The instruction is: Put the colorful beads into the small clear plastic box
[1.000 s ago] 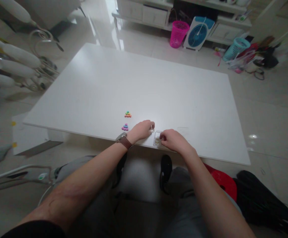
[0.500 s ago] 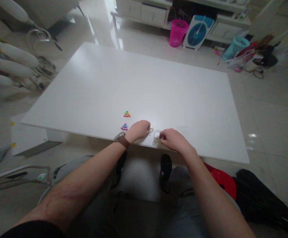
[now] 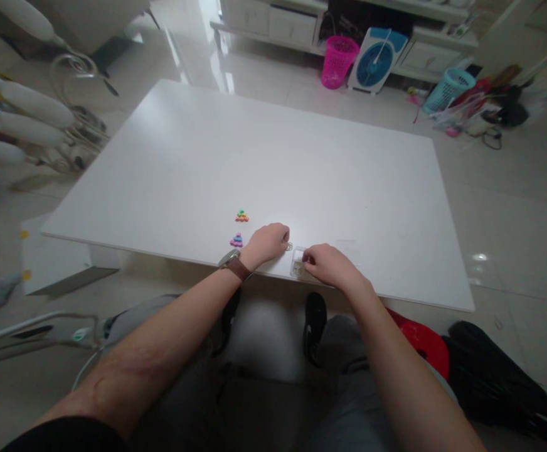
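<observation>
My left hand [image 3: 270, 242], with a watch at the wrist, rests near the table's front edge, fingers curled together beside some small pale rings [image 3: 289, 247]. What its fingertips hold, if anything, is too small to tell. My right hand [image 3: 326, 262] has its fingers pinched at the right side of a small clear box [image 3: 297, 262] with small yellowish bits inside. Whatever lies between those fingers is hidden. Left of my left hand are a green, yellow and orange cluster [image 3: 242, 216] and a pink and blue cluster [image 3: 236, 240].
The white table [image 3: 302, 163] spans the view. A clear flat lid [image 3: 347, 251] lies right of the box. On the floor beyond are a pink basket [image 3: 339, 61], a blue fan [image 3: 374, 63] and a light blue basket [image 3: 448, 91]. A red stool [image 3: 426, 345] stands at the lower right.
My left hand has shifted slightly up and to the right, now covering more of the pale rings. My right hand has hardly moved at the box.
</observation>
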`<state>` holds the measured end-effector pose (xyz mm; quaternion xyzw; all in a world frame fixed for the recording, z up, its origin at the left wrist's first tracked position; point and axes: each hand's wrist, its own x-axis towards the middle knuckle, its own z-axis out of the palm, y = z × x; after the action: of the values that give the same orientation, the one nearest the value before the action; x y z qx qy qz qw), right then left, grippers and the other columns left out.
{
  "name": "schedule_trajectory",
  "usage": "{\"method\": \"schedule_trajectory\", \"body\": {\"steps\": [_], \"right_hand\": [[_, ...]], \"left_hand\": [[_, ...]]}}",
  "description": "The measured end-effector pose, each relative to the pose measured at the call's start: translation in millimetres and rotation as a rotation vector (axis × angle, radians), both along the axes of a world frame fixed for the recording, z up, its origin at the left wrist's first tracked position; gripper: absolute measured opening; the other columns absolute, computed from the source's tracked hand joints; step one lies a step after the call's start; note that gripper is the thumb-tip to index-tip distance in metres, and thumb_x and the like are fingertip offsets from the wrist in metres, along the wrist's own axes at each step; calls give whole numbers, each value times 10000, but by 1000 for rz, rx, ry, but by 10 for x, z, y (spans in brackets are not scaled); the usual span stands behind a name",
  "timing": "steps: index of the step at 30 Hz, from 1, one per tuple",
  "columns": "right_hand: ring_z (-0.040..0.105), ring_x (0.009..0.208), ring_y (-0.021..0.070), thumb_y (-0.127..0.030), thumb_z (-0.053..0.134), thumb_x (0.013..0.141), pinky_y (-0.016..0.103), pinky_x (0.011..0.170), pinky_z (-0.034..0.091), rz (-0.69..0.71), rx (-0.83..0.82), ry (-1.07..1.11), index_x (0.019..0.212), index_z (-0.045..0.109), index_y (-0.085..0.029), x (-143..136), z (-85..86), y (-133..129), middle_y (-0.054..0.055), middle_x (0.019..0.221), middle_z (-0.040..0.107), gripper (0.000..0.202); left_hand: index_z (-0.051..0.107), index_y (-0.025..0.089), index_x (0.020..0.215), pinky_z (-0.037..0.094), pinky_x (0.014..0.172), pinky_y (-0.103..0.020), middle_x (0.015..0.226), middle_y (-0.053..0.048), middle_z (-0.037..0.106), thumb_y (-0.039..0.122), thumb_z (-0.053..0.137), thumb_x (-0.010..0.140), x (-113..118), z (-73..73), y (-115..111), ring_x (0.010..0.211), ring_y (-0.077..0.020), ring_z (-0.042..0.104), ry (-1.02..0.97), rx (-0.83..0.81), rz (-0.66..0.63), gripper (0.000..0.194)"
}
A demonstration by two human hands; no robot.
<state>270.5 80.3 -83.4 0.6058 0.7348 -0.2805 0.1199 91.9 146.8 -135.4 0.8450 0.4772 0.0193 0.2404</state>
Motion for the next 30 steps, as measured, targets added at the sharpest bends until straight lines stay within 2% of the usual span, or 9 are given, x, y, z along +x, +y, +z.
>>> {"method": "schedule_trajectory", "body": {"steps": [5,13,17,23,27,30], "right_hand": [[671,835,195,-203,543,901,256,720,412,1,-20,-7,927,773,-184,-20,9,10,108,955,760,232],[667,814,179,-213,547,910,247,697,402,-16,-7,3,918,769,-183,8,14,7,102,951,760,224],[658,812,183,-226,535,917,256,694,400,-17,-4,1,938,772,-188,16,11,2,101,963,760,241],[663,812,181,-231,531,914,254,697,406,-22,1,16,938,777,-185,32,32,18,100,955,763,252],[669,810,179,-231,534,919,250,688,407,-39,-4,12,947,782,-189,62,53,31,98,956,765,254],[674,781,168,-224,546,925,239,680,407,-53,4,9,944,779,-187,78,72,35,91,925,764,236]], "left_hand": [[678,198,1006,469,768,-306,1008,-78,705,170,587,860,17,-61,-32,890,-214,638,-23,-17,-14,174],[684,196,999,482,786,-311,1015,-86,694,173,546,883,54,-58,-50,907,-219,641,-24,-21,-29,182],[692,166,961,491,777,-318,1016,-116,707,176,519,901,90,-31,-82,908,-234,666,65,-44,-32,183],[705,111,981,508,787,-358,1026,-186,716,175,501,900,82,53,-122,933,-293,696,195,-14,-131,228],[704,143,907,499,769,-321,951,-138,727,198,549,882,66,161,-93,881,-252,689,106,-76,-160,167],[688,165,903,486,734,-299,924,-97,724,227,566,884,84,190,-124,835,-221,672,-35,-69,-244,138]]}}
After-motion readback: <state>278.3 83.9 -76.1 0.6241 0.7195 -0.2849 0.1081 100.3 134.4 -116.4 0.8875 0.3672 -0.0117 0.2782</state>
